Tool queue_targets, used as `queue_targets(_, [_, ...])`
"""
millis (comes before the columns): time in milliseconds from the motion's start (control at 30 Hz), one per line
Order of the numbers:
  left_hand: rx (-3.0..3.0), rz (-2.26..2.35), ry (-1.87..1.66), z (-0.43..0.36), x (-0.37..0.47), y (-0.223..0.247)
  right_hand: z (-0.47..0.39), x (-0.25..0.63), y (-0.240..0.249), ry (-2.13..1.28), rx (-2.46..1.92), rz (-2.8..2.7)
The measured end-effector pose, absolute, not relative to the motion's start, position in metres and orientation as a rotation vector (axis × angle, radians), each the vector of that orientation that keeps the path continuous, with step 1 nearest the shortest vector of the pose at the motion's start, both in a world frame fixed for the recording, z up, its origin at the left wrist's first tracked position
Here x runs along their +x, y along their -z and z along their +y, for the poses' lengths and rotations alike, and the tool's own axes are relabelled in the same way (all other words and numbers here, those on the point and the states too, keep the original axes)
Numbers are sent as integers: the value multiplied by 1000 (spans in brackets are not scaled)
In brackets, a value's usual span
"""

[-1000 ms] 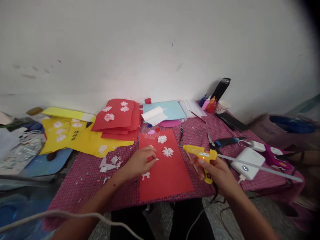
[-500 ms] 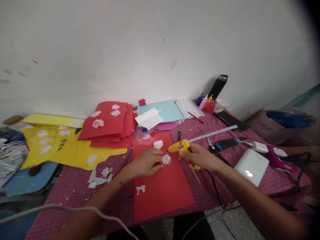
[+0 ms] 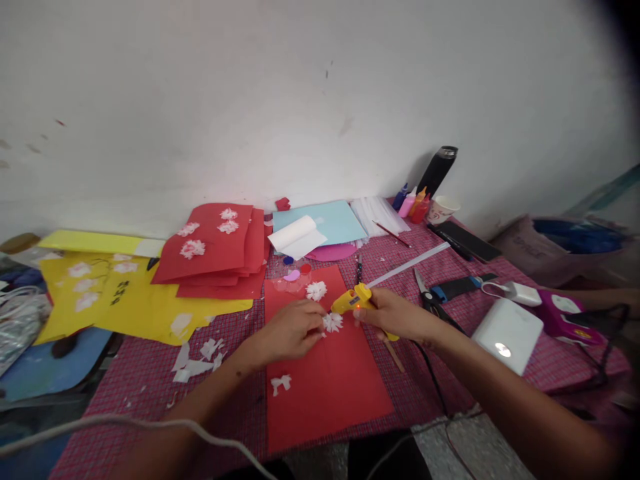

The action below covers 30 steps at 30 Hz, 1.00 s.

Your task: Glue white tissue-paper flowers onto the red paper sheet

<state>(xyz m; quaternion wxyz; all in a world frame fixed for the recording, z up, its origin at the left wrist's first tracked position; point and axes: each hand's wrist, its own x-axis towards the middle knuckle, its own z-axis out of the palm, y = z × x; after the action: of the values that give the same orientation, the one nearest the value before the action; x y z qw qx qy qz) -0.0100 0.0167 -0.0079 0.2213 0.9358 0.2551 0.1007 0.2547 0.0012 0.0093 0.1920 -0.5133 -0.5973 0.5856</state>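
Observation:
My right hand [image 3: 390,313] is wrapped around a yellow glue gun [image 3: 353,298], its small light lit orange. The nozzle points left and down, just above a white paper flower [image 3: 333,323]. Beside that flower's left edge, my left hand [image 3: 295,328] has its fingers curled together; what sits between the fingertips is hidden. Both hands are over a sheet of red paper [image 3: 325,407]. Another white paper flower [image 3: 316,291] lies higher on the sheet, and a crumpled white paper piece [image 3: 281,384] rests at its lower left.
Red sheets with flowers [image 3: 215,253] and yellow paper [image 3: 145,313] lie left, near white scraps [image 3: 193,368]. Scissors [image 3: 431,300], a white box-shaped device [image 3: 507,337] and a purple device [image 3: 565,317] are right. Behind stand paint bottles [image 3: 419,208], a paper cup [image 3: 443,209] and a black flask [image 3: 437,172].
The glue gun in my right hand has moved slightly left and down, bringing its nozzle closer to the flower by my left fingers. A long white strip behind it appears shifted left.

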Motion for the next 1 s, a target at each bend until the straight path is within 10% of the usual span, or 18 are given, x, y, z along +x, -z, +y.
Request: queue_targets(1000, [2561, 582, -403, 17, -12, 13, 0, 255, -16, -1617, -1437, -1831])
